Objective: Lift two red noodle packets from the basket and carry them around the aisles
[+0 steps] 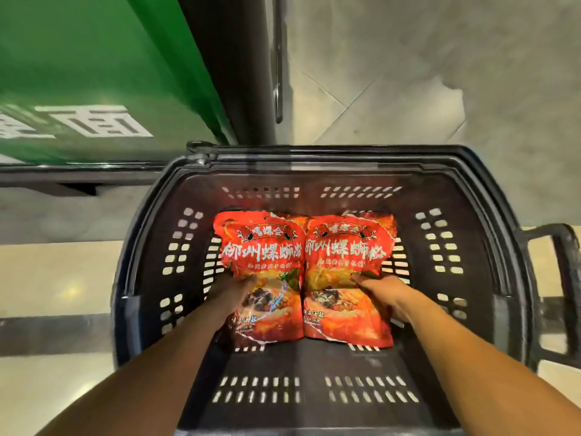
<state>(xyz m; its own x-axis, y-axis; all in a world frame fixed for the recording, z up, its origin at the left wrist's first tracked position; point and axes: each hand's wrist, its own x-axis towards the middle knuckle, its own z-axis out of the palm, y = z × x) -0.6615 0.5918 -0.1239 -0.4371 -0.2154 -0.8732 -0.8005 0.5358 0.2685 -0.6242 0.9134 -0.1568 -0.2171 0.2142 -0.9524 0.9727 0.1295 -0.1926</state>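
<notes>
Two red food packets with white lettering lie side by side inside a black plastic shopping basket (pixel 317 166). My left hand (pixel 234 292) grips the left packet (pixel 261 247) at its left edge, thumb on top. My right hand (pixel 382 294) grips the right packet (pixel 349 250) at its right edge, thumb on top as well. Both packets sit low in the basket, close to its slotted floor. The fingers under the packets are hidden.
A green shelf end panel (pixel 94 73) with white characters stands at the upper left, with a dark post (pixel 248 58) beside it. Grey tiled floor (pixel 440 73) spreads to the right. The basket's pull handle (pixel 562 291) sticks out at the right edge.
</notes>
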